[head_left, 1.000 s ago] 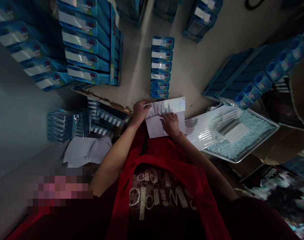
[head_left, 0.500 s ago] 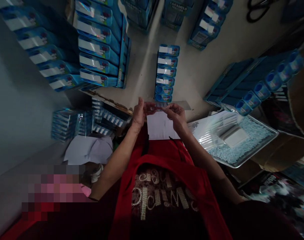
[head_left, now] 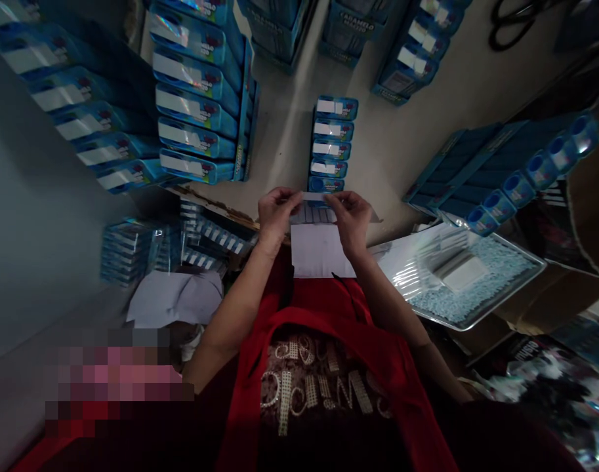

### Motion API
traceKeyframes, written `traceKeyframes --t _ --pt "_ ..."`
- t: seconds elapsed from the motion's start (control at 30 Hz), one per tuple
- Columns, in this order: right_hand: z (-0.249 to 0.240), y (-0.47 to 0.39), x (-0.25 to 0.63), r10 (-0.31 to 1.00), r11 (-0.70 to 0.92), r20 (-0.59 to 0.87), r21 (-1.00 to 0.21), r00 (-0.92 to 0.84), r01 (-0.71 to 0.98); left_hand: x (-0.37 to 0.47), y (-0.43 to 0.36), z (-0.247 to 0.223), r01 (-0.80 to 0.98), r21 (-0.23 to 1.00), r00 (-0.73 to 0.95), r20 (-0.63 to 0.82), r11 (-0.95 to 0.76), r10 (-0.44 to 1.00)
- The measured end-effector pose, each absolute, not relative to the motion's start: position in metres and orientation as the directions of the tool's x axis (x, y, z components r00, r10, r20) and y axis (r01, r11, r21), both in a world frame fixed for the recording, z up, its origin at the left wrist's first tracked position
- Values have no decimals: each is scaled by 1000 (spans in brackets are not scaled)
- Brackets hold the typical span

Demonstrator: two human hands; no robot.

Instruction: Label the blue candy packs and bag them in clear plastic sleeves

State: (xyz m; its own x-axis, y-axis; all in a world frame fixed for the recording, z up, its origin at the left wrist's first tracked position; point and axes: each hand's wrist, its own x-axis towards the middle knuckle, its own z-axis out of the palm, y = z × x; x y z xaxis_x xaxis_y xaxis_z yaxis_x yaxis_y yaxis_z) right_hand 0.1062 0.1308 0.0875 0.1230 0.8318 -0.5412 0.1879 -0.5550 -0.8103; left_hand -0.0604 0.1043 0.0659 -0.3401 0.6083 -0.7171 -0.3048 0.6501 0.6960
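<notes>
A small white sticker strip (head_left: 313,196) is stretched between my two hands, just over the near end of a row of blue candy packs (head_left: 331,149). My left hand (head_left: 278,213) pinches its left end, and my right hand (head_left: 351,215) pinches the right end. Most packs in the row carry a white strip on top; the nearest one is partly covered by my hands. Below my fingers lies a white sheet (head_left: 321,250) at the table's near edge, with a thin clear-looking sheet (head_left: 319,214) just beyond it.
Tall stacks of blue packs (head_left: 195,105) stand on the left. More packs (head_left: 496,170) stand on the right, beside a metal tray (head_left: 506,298) of small pale-blue pieces. Black-handled scissors (head_left: 514,26) lie at the far right. Wrapped packs (head_left: 126,249) sit lower left.
Both hands have risen slightly from the sheet toward the row of packs. The white strip now shows taut between my fingers, and my left thumb has come down onto it.
</notes>
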Motion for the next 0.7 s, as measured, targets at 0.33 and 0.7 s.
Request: traceKeyframes --t 0.33,0.7 --pt "67 155 99 908 -416 -378 -766 180 489 -62 128 58 -274 743 -371 -667 610 646" --pt "60 165 99 887 -458 -360 -612 288 645 -51 123 6 -254 786 -360 -618 564 699"
